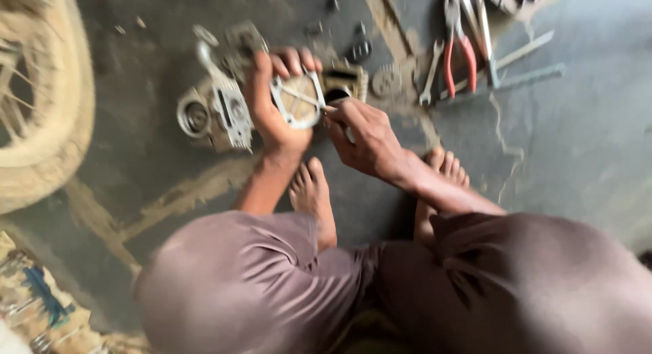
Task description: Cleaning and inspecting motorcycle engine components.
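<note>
My left hand [268,103] grips a small flat metal cover plate [299,99] with rounded corners, holding it up above the floor. My right hand [363,137] is pinched at the plate's right edge, fingertips touching it; whether a small tool is in those fingers is blurred. A grey metal engine casing [217,109] lies on the floor just left of my left hand. My bare feet [312,191] rest on the floor below the hands.
Red-handled pliers [458,55], a spanner [430,72] and other long tools lie at the upper right. A gear [386,79] and small dark parts sit beyond the plate. A dusty spoked wheel [41,103] stands at the left edge.
</note>
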